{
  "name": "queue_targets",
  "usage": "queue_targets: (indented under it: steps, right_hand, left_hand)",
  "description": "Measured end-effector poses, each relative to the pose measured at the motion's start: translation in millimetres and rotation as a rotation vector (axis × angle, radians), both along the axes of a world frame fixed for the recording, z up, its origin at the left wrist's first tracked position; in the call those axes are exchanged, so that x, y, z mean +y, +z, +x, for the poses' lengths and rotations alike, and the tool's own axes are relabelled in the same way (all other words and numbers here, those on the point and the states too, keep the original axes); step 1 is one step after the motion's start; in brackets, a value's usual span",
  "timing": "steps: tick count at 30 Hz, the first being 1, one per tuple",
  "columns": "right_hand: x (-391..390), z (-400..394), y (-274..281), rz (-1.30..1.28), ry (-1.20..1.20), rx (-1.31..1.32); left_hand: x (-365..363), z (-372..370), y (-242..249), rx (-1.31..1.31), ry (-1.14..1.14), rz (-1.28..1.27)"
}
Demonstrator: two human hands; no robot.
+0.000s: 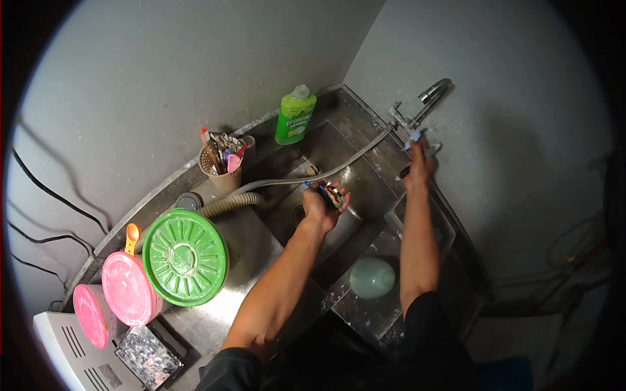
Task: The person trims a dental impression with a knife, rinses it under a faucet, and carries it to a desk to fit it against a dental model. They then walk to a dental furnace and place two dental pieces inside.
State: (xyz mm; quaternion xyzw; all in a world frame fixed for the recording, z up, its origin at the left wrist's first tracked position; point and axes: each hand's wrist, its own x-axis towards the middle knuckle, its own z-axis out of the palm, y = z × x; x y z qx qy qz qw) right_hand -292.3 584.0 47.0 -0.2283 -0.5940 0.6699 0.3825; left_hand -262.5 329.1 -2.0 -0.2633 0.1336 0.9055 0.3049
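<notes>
Over the steel sink basin (355, 212), my left hand (317, 210) is turned palm up, its fingers curled around a bundle of small slim items (334, 195) in blue, orange, white and dark colours. Up by the wall, next to the chrome tap (407, 118), my right hand (419, 168) is closed on a pale blue object (415, 138). A dark slim piece with a light tip (402, 174) sticks out from the left side of that hand; I cannot tell its kind. A grey hose (355, 156) runs from the tap across the basin, just above my left hand.
A green dish soap bottle (295, 117) stands behind the basin. Left of it is a perforated cup (222, 173) of utensils. Tubs with a green lid (186, 257) and pink lids (129, 287) stand on the left counter. A pale greenish rounded bowl (372, 278) lies between my forearms.
</notes>
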Motion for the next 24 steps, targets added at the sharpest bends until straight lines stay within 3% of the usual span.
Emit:
queue_targets:
  steps: [4,12,15,17,19,21,24]
  right_hand:
    - [53,-24,5,0.143,0.091,-0.115]
    - [15,9,2,0.455,0.155,-0.108]
    - [-38,31,-12,0.416,0.171,-0.062]
    - [-77,45,-33,0.319,0.354,-0.281]
    - [-105,44,-36,0.060,0.535,-0.445]
    - [-104,37,-40,0.082,0.551,-0.555]
    - [-101,25,-51,0.042,0.636,-0.598]
  left_hand:
    - [5,-13,-9,0.036,-0.021,0.016]
    - [17,-30,-33,0.082,-0.064,0.027]
    - [29,-35,-45,0.107,-0.065,0.046]
    - [39,-37,-44,0.132,-0.054,-0.046]
    - [43,-37,-40,0.202,-0.042,-0.129]
    - [43,-34,-33,0.279,0.014,-0.199]
    - [43,-40,-60,0.316,0.082,-0.197]
